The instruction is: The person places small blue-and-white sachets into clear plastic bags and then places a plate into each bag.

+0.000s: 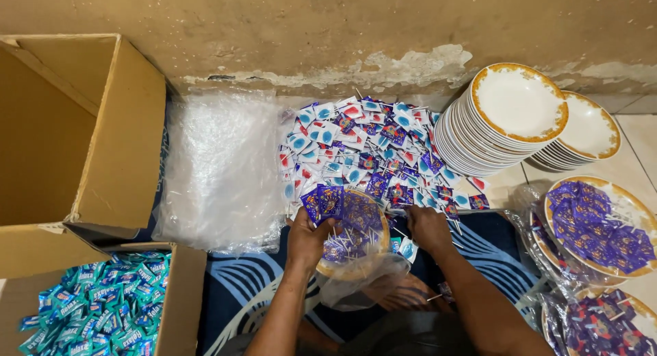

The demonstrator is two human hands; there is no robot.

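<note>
Left grip: the left hand pinches a small fan of purple sachets between thumb and fingers, closed on them at the near-left rim of the plate.
Right grip: the right hand lies knuckles-up at the plate's right side, fingers curled down into the loose packets; I cannot tell whether it holds anything.
Plate: a gold-rimmed plate sits between both hands, filled with purple sachets and thin sticks, part-wrapped in a clear plastic bag.
Handling: the sachets look light, thin and slick, likely to slide apart, so a pinch across their flat faces suits them; the plate looks stiff and breakable, best taken under the rim.
Pile: a heap of mixed sachets, white, blue, red and purple, lies just beyond the plate.
Beside: clear plastic sheets at left; 2 stacks of plates at right; 2 filled plates further right.
Boxes: an open cardboard box, and a box of teal packets.
Floor: tiles and a blue patterned mat, against a worn, flaking wall.
</note>
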